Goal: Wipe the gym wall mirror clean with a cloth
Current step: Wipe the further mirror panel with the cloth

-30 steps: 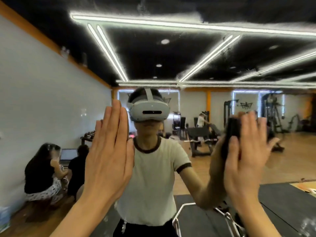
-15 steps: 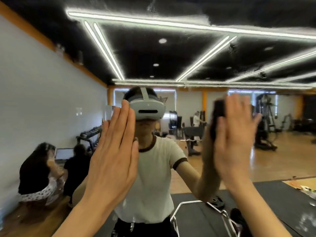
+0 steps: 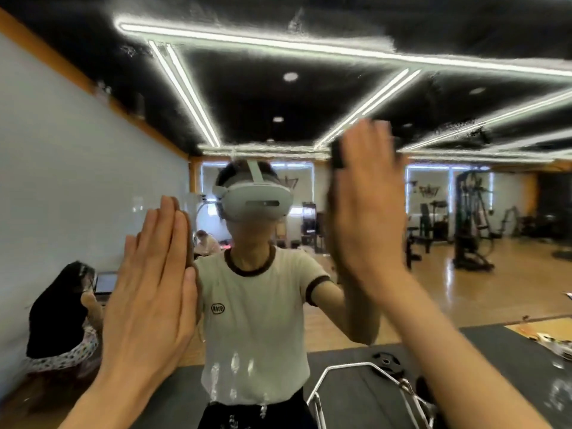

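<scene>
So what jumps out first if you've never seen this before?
Two flat hands fill the foreground against a wall mirror: the left hand low, the right hand higher, pressing a dark cloth to the glass. Between them stands the reflection of a person in a white headset.

A gym: the wall mirror (image 3: 433, 289) reflects weight machines (image 3: 470, 230), a bench (image 3: 414, 239), a weight plate (image 3: 387, 365) on black mats (image 3: 495, 360) and wooden flooring.
</scene>
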Action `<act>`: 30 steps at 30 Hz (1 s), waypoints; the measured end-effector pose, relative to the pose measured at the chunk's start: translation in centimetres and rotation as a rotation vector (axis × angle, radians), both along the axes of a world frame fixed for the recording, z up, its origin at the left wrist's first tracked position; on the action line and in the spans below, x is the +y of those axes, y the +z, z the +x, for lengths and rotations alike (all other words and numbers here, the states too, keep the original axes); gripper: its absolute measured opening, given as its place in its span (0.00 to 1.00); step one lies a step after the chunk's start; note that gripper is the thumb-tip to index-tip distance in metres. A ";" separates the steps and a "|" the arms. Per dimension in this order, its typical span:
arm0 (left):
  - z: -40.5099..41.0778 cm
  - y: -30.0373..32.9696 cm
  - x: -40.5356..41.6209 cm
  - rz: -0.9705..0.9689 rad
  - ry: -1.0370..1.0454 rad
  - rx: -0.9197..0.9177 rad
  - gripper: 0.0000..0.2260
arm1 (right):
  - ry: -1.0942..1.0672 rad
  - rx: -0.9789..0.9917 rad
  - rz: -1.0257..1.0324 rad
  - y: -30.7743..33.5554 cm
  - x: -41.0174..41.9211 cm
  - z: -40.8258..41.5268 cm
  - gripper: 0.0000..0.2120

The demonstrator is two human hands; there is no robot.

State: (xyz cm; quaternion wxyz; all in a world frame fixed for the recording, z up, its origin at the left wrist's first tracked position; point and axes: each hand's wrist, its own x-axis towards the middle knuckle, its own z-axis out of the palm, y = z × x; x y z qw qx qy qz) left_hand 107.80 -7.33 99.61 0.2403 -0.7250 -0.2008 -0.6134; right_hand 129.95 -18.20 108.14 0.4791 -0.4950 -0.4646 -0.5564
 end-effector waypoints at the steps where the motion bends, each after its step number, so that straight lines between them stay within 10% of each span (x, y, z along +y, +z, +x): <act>1: 0.1 -0.3 0.1 -0.030 -0.023 0.017 0.25 | 0.002 0.149 0.046 -0.1 -1.5 2.6 0.24; 6: 0.0 0.3 -0.8 0.003 0.081 0.042 0.27 | 0.110 0.536 0.273 -1.0 -2.9 5.2 0.24; 16: -0.2 0.1 -0.9 -0.008 0.036 0.043 0.27 | 0.108 -0.141 -0.117 -3.9 4.3 -9.9 0.24; 24: -4.2 -3.0 0.4 -0.088 0.048 0.065 0.28 | 0.068 0.515 0.231 -6.6 -0.5 1.0 0.24; 30: -4.6 -3.4 1.0 -0.038 0.092 0.032 0.26 | 0.055 0.046 -0.013 -5.9 5.9 -14.0 0.31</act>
